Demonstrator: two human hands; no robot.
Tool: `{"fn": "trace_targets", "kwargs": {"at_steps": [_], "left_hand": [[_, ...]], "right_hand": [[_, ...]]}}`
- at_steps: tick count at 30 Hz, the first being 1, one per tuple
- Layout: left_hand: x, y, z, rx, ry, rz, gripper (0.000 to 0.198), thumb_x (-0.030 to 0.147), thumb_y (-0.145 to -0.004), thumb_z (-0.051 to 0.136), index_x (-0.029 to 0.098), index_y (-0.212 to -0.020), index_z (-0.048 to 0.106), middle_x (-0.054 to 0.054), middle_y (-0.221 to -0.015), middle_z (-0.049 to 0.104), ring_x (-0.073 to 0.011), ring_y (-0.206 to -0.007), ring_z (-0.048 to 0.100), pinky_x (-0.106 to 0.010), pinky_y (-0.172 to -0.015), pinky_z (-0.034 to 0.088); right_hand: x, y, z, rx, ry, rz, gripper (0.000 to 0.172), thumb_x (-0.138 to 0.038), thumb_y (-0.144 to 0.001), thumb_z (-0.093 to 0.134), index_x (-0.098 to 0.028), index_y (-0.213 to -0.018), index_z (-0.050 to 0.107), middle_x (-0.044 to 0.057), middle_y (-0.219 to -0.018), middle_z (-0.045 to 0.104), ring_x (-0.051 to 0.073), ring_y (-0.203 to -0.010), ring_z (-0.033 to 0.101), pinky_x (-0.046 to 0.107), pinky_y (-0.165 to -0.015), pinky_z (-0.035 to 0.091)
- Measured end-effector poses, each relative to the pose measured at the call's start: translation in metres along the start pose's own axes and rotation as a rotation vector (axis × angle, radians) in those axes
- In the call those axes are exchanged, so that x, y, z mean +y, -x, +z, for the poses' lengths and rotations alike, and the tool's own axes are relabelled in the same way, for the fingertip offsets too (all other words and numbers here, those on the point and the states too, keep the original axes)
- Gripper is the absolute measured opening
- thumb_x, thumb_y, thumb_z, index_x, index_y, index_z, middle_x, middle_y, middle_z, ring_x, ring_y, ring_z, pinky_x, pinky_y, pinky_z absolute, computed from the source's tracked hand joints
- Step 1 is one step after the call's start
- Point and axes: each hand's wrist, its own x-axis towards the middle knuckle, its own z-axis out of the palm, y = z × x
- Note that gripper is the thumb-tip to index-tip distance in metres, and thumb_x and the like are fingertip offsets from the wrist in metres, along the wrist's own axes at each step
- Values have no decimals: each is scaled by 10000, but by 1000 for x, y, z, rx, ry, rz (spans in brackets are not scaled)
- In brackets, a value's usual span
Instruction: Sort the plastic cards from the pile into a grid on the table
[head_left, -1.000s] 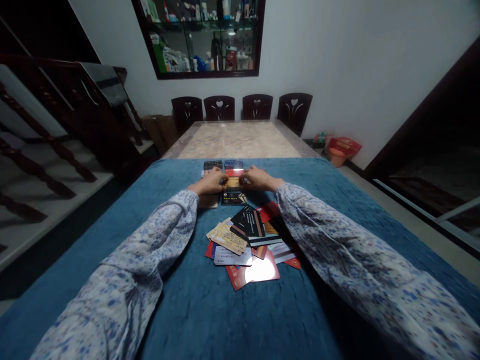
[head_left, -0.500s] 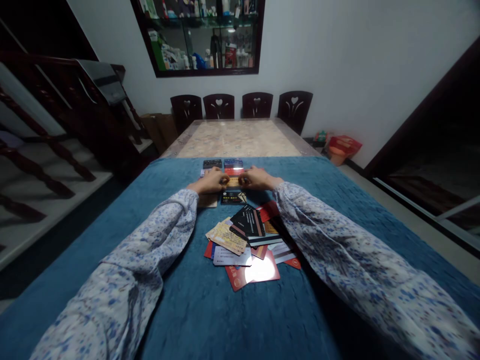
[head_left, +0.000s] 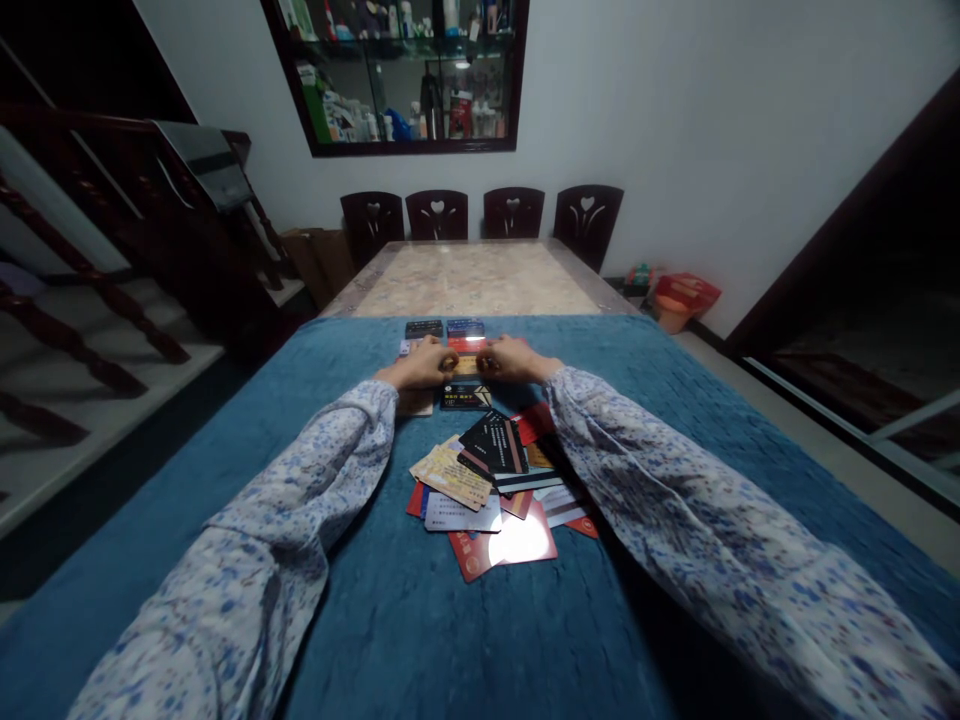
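A gold card lies between my two hands on the blue cloth. My left hand is closed, its curled fingers at the card's left edge. At the right edge my right hand is closed too, fingertips bent inward. A black VIP card sits just nearer to me. Beyond the gold card are a red card and a blue card, with a dark card to their left. My left hand partly covers other cards below it.
Closer to me is a loose, overlapping pile with black cards, yellowish cards, a white card and a red card. The blue cloth covers the near table; a patterned tabletop and chairs stand beyond.
Both hands stay at the gold card's sides with hardly any movement. The view has shifted very slightly; the cards look the same.
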Motion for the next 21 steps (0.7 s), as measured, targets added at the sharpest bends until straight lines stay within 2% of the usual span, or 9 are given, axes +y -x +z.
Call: {"fn": "trace_targets", "kwargs": {"at_steps": [7,14,17,21], "left_hand": [[2,2,2,-6,-20,-10,304,218,-835,575,219,-1101,721,-123,-1151,666,-357,-1297,421,-508,-1057,387],[-2,1,6,12,-15,20,282,212,-835,588,218,-1075,736,-109,-1142,701,-361,-1317,417,-513,-1078,389],[-1,4,7,60,-10,19,283,220,-853,599,215,-1096,743,-110,-1165,715,-368,-1343,405,-544,-1107,373],[6,14,6,148,-21,33,270,232,-874,607,219,-1102,751,-116,-1270,689,-371,-1385,380,-595,-1127,347]], "right_hand": [[-7,3,-1,14,68,83,259,-281,-932,617,-201,-1118,779,121,-1103,773,248,-981,689,295,-870,425],[-7,9,-5,-24,49,89,298,-339,-940,620,-224,-1182,748,113,-1181,738,268,-1058,651,309,-864,434],[-8,15,-7,7,50,103,339,-381,-949,612,-226,-1231,722,122,-1283,695,297,-1136,598,328,-856,434],[-7,26,-10,52,36,49,358,-394,-992,545,-209,-1254,705,139,-1331,666,306,-1156,545,357,-851,429]]}}
